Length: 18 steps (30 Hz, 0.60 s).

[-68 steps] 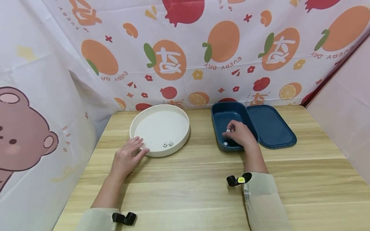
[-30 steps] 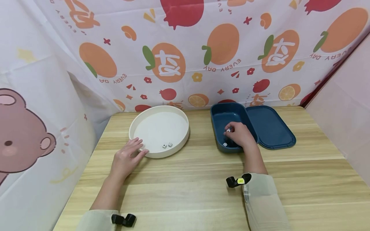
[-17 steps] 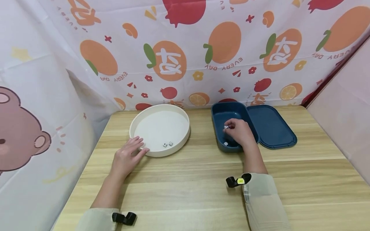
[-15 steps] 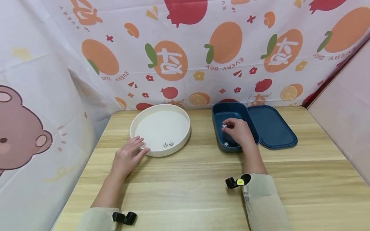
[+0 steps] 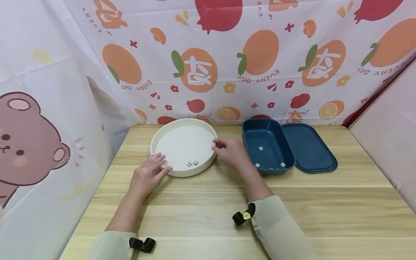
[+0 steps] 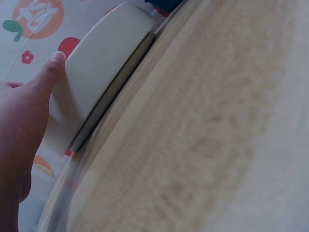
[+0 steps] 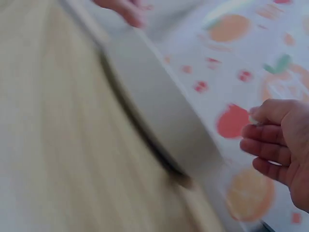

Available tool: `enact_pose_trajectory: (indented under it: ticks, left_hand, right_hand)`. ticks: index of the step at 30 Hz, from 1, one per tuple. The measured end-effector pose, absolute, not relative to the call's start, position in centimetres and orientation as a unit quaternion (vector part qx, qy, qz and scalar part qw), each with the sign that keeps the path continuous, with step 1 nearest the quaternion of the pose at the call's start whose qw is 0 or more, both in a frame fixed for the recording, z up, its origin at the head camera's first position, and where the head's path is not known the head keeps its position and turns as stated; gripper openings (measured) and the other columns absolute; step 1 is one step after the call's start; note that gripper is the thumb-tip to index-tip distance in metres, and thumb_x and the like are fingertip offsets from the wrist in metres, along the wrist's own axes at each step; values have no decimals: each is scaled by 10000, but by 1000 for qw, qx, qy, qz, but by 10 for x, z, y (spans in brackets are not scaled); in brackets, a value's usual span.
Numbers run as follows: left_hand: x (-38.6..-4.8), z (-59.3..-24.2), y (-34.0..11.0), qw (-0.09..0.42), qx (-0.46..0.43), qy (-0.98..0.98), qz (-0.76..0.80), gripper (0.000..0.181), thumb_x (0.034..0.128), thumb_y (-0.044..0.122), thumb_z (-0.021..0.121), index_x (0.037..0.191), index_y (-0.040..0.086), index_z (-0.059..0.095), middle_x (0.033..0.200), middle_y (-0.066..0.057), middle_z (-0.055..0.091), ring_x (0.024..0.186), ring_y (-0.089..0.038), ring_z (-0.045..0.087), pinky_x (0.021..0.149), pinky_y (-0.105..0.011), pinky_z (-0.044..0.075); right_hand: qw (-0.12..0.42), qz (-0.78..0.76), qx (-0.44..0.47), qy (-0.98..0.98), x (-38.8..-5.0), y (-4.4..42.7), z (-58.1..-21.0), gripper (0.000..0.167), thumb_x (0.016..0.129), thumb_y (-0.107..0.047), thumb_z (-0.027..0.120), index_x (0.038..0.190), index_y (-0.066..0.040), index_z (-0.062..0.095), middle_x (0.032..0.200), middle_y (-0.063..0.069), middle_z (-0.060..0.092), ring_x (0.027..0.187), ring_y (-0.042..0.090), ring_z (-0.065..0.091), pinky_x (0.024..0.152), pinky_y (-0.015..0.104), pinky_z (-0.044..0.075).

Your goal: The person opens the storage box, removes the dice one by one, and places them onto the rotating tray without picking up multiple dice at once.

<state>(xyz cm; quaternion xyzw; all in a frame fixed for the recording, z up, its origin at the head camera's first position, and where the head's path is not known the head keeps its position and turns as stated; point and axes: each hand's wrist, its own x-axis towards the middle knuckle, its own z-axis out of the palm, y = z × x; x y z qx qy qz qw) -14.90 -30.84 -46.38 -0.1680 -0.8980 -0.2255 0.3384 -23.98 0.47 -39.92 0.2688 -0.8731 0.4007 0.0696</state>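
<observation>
White die [image 5: 213, 144], pinched in my right hand [image 5: 231, 151] at the right of the tray [image 5: 182, 142], could fall to the bench [image 5: 191, 216] if I clip the edge; left hand [image 5: 146, 176], fingers loosely spread, touches the tray.

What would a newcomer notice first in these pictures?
Probably the fruit-printed cloth across the back of the head view. Next come the white tray below, holding two dice, and the dark blue box to its right. By the tray's edge, the right hand pinches a small white object.
</observation>
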Motion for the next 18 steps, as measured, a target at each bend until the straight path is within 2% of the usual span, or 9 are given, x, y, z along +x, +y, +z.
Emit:
enact_pose_trajectory:
  ticks: [6, 11, 14, 18]
  left_hand:
    - [-147, -463, -308, 335, -167, -901, -221, 386, 693, 190, 880, 1004, -6, 762, 1116, -151, 731, 1142, -331, 657, 1070, -500, 476]
    - [-149, -462, -308, 330, -160, -903, -223, 388, 695, 195, 880, 1009, 0, 764, 1129, -146, 728, 1149, -324, 655, 1062, -510, 474]
    - [-151, -462, -308, 331, -164, -903, -221, 389, 698, 188, 879, 1014, -5, 760, 1133, -148, 726, 1151, -326, 653, 1066, -510, 472]
    - [-152, -462, -310, 339, -169, -899, -218, 389, 681, 168, 881, 1004, -13, 760, 1115, -155, 730, 1131, -339, 660, 1062, -502, 470]
  right_hand:
    - [14, 353, 305, -884, -238, -42, -413, 254, 939, -289, 682, 1125, -125, 738, 990, -8, 759, 939, 119, 692, 888, 250, 600]
    - [10, 319, 326, -890, -243, -63, -423, 172, 927, -279, 698, 1010, -146, 770, 834, -43, 730, 757, 64, 621, 728, 183, 554]
    - [19, 294, 314, -903, -245, -71, -426, 145, 914, -278, 709, 964, -160, 779, 766, -66, 704, 697, 50, 582, 699, 205, 503]
    - [2, 263, 285, -922, -246, -79, -427, 143, 901, -299, 710, 966, -194, 783, 756, -101, 702, 711, 54, 589, 788, 275, 462]
